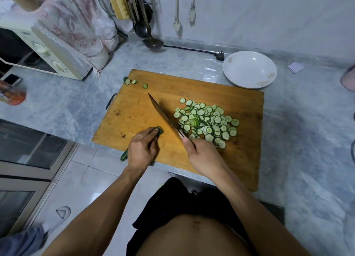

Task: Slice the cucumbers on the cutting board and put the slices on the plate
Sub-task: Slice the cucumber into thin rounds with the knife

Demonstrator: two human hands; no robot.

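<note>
A wooden cutting board [221,90] lies on the marble counter. A heap of thin cucumber slices [208,122] covers its right middle. My left hand [141,150] grips a dark green cucumber [159,131] near the board's front left; the cucumber's tail [124,156] sticks out below my palm over the board's edge. My right hand [201,155] holds a knife [163,115] by its handle, the blade slanting up-left between the cucumber and the slices. A white plate [249,69], holding no slices, sits beyond the board's far right corner.
Three cucumber end pieces [134,81] lie at the board's far left corner. A microwave [44,52] stands at the left, a jar [11,94] before it. Ladles [151,42] hang at the back wall, and a black plug and cord [220,55] lie by the plate.
</note>
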